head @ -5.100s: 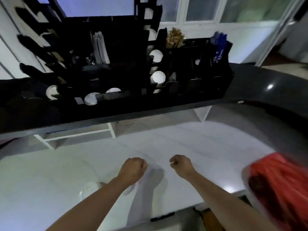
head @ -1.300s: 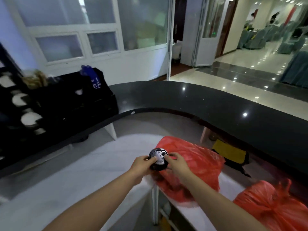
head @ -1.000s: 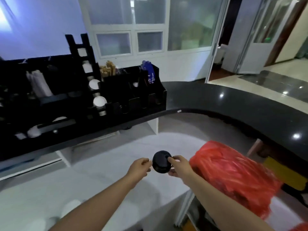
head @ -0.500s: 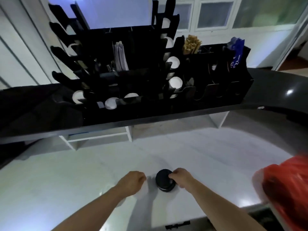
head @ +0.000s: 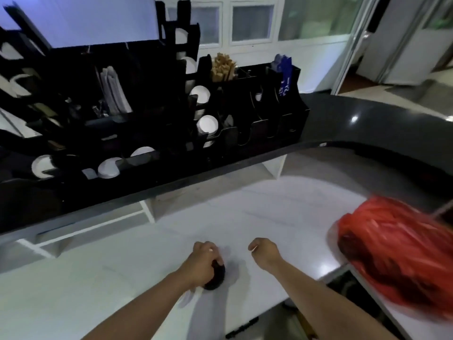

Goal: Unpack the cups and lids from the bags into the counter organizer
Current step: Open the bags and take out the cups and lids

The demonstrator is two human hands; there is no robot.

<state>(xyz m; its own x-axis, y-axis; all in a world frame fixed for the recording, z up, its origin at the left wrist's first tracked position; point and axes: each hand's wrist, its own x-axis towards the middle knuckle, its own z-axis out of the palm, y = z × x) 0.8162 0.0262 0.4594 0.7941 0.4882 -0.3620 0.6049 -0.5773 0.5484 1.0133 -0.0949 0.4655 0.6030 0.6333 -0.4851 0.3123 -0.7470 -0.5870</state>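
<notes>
A stack of black lids (head: pixel 215 273) sits on the white worktop (head: pixel 257 212) under the left hand (head: pixel 203 262), whose curled fingers grip it from above. Just beside it the right hand (head: pixel 264 252) hovers in a loose, empty fist. A red bag (head: pixel 397 256) lies further right, and the black organizer (head: pixel 245 119) stands beyond both hands.

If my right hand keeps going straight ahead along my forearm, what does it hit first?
Nothing nearby: ahead of the right hand lies only bare white worktop. Further on that line it would probably meet the edge of the raised black counter below the organizer, though depth is unclear.
</notes>
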